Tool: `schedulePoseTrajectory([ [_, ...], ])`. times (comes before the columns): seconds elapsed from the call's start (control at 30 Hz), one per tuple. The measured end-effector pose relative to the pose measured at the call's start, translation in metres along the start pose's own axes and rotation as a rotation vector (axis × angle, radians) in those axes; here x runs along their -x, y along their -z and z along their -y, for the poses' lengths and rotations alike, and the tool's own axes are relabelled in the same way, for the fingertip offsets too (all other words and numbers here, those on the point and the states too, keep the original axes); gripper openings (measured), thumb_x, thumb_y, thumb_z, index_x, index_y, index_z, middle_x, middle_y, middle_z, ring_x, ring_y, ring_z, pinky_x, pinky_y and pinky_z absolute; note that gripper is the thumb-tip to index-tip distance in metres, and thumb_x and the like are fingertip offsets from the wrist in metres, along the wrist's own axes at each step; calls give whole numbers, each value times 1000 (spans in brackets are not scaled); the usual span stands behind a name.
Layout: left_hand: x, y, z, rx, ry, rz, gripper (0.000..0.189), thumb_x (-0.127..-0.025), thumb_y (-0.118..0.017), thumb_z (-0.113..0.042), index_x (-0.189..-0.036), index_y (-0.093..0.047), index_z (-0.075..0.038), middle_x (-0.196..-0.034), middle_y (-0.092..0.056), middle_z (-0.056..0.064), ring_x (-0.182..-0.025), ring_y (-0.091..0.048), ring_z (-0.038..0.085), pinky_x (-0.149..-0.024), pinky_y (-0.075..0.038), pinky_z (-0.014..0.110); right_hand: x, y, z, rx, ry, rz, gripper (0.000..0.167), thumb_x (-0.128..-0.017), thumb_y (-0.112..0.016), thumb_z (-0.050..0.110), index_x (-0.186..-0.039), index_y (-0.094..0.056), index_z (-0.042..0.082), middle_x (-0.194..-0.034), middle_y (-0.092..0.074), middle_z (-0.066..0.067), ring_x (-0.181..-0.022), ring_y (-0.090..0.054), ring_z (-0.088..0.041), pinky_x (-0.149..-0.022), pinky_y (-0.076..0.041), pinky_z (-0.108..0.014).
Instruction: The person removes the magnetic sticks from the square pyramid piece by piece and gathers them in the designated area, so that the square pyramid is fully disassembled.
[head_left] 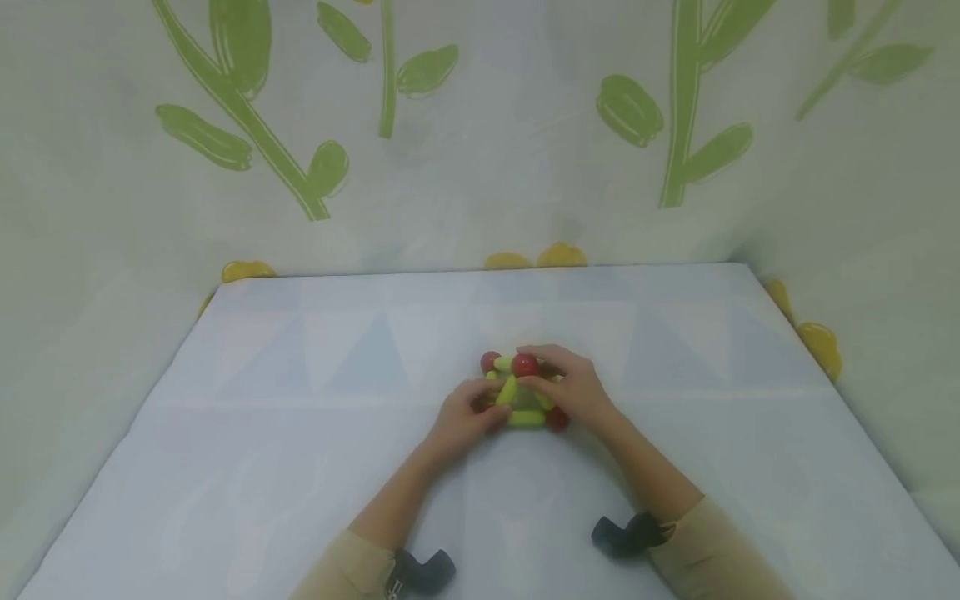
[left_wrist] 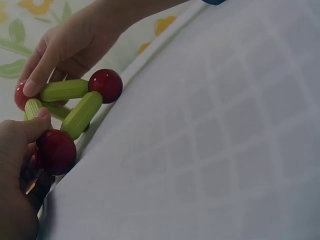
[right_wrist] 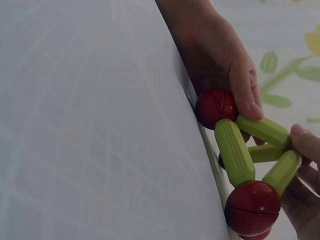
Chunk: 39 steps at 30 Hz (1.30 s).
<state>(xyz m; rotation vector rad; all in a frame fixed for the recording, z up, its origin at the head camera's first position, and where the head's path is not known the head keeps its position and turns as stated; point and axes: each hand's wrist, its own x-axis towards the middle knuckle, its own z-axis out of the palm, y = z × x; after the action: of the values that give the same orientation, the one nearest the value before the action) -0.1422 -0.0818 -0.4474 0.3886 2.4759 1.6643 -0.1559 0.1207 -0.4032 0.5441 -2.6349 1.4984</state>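
Observation:
A small frame of yellow-green rods [head_left: 527, 417] joined by red balls [head_left: 557, 418] rests low on the white table, between both hands. My left hand [head_left: 467, 410] grips its near left corner; the thumb presses a slanting rod [left_wrist: 34, 108] beside a large red ball [left_wrist: 56, 152]. With thumb and fingers my right hand [head_left: 573, 385] pinches the raised red ball [head_left: 525, 365] where slanting rods meet. Another red ball [head_left: 491, 361] shows at the far left. In the right wrist view, a split line crosses the nearest ball [right_wrist: 252, 207]. Fingers hide part of the far side.
The white table [head_left: 285, 483] has faint triangle and grid patterning. Behind it stands a pale wall [head_left: 517, 167] painted with green stems and yellow flowers. Dark wrist-worn devices [head_left: 426, 573] sit by the beige sleeves [head_left: 345, 571].

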Motion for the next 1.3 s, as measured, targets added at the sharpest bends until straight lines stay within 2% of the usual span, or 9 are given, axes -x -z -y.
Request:
schedulePoseTrajectory([
  [0.33,3,4,-6,32,9,32,34,-85,-70,-22,-116,-64,-11,-109,-63,5,-103,-56,19,-92,-47,37,1,4,-3,21,-32,1,45,-82,-73,22,-124,-60,15,-120,-64,-2,-100,-63,-20,-85,-54,-36],
  [0.57,4,11,-3,68,-19,138,32,-82,-73,-22,-112,-65,-12,-101,-66,2,-97,-58,15,-88,-48,28,-1,14,-5,19,-22,61,44,-83,-72,25,-125,-60,16,-122,-63,-3,-104,-62,-22,-87,-53,-40],
  [0.7,5,12,2,93,-75,206,31,-80,-75,-20,-108,-67,-12,-99,-68,1,-96,-61,12,-89,-48,25,-1,21,-8,-6,20,114,42,-84,-72,20,-124,-61,12,-122,-63,-6,-105,-61,-23,-89,-52,-41],
  [0.77,5,12,4,99,-149,223,28,-79,-75,-16,-106,-68,-11,-98,-69,2,-95,-61,11,-89,-49,24,-1,22,-9,-26,37,146,42,-84,-71,17,-124,-61,10,-123,-62,-6,-107,-60,-23,-91,-51,-42],
  [0.87,7,11,3,101,-297,183,23,-80,-74,-10,-102,-69,-5,-98,-70,7,-97,-62,12,-91,-48,25,0,24,-11,-49,67,204,41,-84,-71,13,-124,-61,11,-123,-62,-5,-109,-59,-22,-94,-49,-44],
  [0.97,7,12,2,84,-408,36,24,-79,-73,-5,-102,-69,-2,-97,-69,11,-93,-60,17,-86,-49,26,1,24,-12,-64,100,284,42,-85,-69,12,-126,-60,14,-127,-60,-3,-116,-55,-21,-99,-44,-47],
  [1.03,6,12,3,31,-412,-61,30,-78,-74,-8,-107,-68,-5,-102,-68,8,-97,-57,18,-87,-47,26,1,22,-11,-79,123,329,43,-86,-68,12,-128,-58,16,-129,-59,-3,-119,-53,-20,-101,-43,-48],
  [1.1,5,12,6,-35,-394,-96,34,-79,-75,-13,-112,-67,-9,-104,-66,3,-97,-54,17,-85,-46,27,2,19,-10,-91,150,352,43,-87,-67,11,-129,-57,16,-131,-57,-3,-120,-51,-19,-101,-43,-46],
  [1.3,3,9,12,-74,-298,-9,31,-83,-72,-21,-113,-67,-16,-102,-65,-6,-95,-54,11,-82,-47,26,3,6,-2,-71,213,268,42,-81,-74,13,-121,-60,13,-123,-60,-3,-108,-52,-13,-93,-47,-36],
])
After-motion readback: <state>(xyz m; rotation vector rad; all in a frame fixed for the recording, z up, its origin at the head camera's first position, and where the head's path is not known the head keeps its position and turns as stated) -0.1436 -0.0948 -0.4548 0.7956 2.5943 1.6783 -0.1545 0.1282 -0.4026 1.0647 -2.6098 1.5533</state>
